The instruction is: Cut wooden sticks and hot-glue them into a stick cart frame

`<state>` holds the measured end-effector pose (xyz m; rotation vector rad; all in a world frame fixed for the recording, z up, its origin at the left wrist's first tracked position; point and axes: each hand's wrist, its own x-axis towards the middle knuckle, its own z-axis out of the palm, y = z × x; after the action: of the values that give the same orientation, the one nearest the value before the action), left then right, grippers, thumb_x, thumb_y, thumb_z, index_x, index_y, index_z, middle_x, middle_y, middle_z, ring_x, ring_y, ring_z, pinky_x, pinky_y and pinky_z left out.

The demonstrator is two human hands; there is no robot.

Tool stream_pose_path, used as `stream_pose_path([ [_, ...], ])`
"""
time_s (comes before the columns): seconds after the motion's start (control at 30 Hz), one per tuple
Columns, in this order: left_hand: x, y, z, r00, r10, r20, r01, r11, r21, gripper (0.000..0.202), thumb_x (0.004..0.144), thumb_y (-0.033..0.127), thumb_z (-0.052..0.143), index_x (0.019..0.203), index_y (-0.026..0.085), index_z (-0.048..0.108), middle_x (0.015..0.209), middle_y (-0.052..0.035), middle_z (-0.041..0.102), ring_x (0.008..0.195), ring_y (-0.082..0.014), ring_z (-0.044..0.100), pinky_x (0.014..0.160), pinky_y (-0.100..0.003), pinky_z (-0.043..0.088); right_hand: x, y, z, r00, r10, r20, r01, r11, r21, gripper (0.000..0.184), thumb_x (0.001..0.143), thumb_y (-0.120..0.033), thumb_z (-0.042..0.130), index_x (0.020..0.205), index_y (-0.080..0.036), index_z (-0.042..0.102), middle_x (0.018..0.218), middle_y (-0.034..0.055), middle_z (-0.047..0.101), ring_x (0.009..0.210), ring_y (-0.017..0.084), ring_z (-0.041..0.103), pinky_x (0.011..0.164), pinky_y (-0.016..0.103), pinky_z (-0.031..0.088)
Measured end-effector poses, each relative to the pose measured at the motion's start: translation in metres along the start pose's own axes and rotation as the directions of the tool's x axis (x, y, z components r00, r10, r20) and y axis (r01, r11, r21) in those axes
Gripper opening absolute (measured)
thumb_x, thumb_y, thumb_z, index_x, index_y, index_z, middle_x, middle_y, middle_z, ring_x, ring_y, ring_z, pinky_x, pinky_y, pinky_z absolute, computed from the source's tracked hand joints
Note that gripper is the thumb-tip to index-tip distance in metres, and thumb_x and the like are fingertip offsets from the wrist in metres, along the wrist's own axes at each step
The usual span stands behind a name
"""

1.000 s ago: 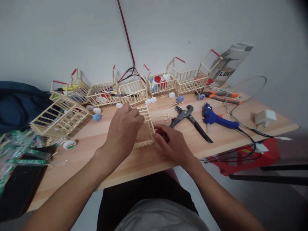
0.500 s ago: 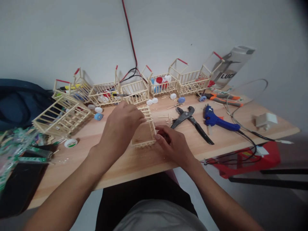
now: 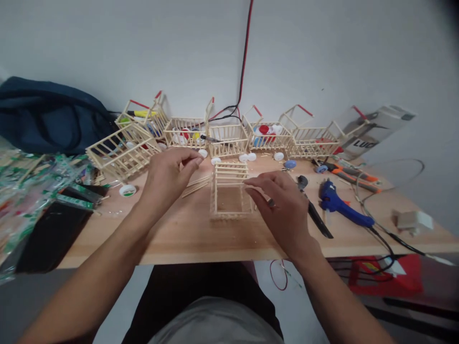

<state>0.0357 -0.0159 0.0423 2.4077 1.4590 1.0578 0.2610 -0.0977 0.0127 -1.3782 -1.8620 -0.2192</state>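
Observation:
A small basket frame of thin wooden sticks [image 3: 214, 203] rests on the table between my hands, several slats across its far part. Just left of it, above a few loose wooden sticks [image 3: 195, 186], is my left hand [image 3: 168, 174]. Its thumb and index fingertips are pinched close together; anything between them is too small to make out. My right hand [image 3: 285, 205] is at the frame's right side, thumb and index nearly meeting by the upper right rail. Whether a small stick piece lies in that pinch is unclear.
Several finished stick carts [image 3: 229, 141] with red handles line the wall, some holding bottle caps. Pliers [image 3: 317, 220], a blue glue gun [image 3: 340, 205] with its cable, and a white adapter [image 3: 414, 222] lie right. Plastic packaging [image 3: 21, 205] and a dark blue bag [image 3: 53, 114] are left.
My left hand has moved off the frame to its left side, uncovering the slats. My right hand has lifted toward the frame's upper right rail. The camera view has turned left.

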Motion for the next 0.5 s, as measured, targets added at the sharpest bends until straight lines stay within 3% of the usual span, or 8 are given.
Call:
stream_pose_path([
  [0.1,0.0,-0.01,0.001,0.982,-0.028,0.188,0.052,0.991,-0.121,0.02,0.083,0.029,0.058,0.072,0.018,0.07,0.067,0.0011,0.069,0.06,-0.0118,0.055,0.058,-0.024,0.039,0.012,-0.004,0.009,0.993,-0.089,0.078,0.094,0.993,-0.065,0.016,0.095,-0.029,0.055,0.094,-0.024,0.07,0.088,0.0065,0.065,0.086,0.022,0.058,0.071,0.034,0.043],
  [0.23,-0.001,-0.016,-0.001,0.902,0.017,0.432,0.118,0.952,-0.283,0.017,0.078,0.033,0.065,0.075,0.018,0.074,0.06,0.0027,0.067,0.055,-0.0101,0.053,0.053,-0.021,0.037,0.019,-0.003,0.016,0.983,-0.136,0.119,0.15,0.982,-0.113,0.014,0.095,-0.026,0.056,0.093,-0.022,0.069,0.085,0.0061,0.064,0.083,0.021,0.055,0.069,0.033,0.04],
  [0.37,-0.004,-0.015,0.001,0.856,0.053,0.514,0.14,0.934,-0.329,0.012,0.073,0.025,0.068,0.08,0.021,0.077,0.069,0.0027,0.073,0.057,-0.0098,0.055,0.056,-0.021,0.039,0.021,-0.001,0.019,0.976,-0.148,0.159,0.17,0.976,-0.136,0.011,0.093,-0.025,0.059,0.094,-0.022,0.069,0.085,0.0059,0.064,0.084,0.022,0.053,0.069,0.034,0.039],
  [0.5,-0.006,-0.013,0.006,0.853,0.069,0.518,0.123,0.937,-0.328,0.014,0.072,0.019,0.069,0.081,0.022,0.078,0.074,0.0012,0.076,0.061,-0.0106,0.059,0.06,-0.022,0.042,0.023,0.0,0.022,0.969,-0.156,0.192,0.187,0.97,-0.156,0.011,0.093,-0.026,0.06,0.091,-0.022,0.069,0.084,0.0062,0.064,0.084,0.022,0.05,0.069,0.034,0.037],
])
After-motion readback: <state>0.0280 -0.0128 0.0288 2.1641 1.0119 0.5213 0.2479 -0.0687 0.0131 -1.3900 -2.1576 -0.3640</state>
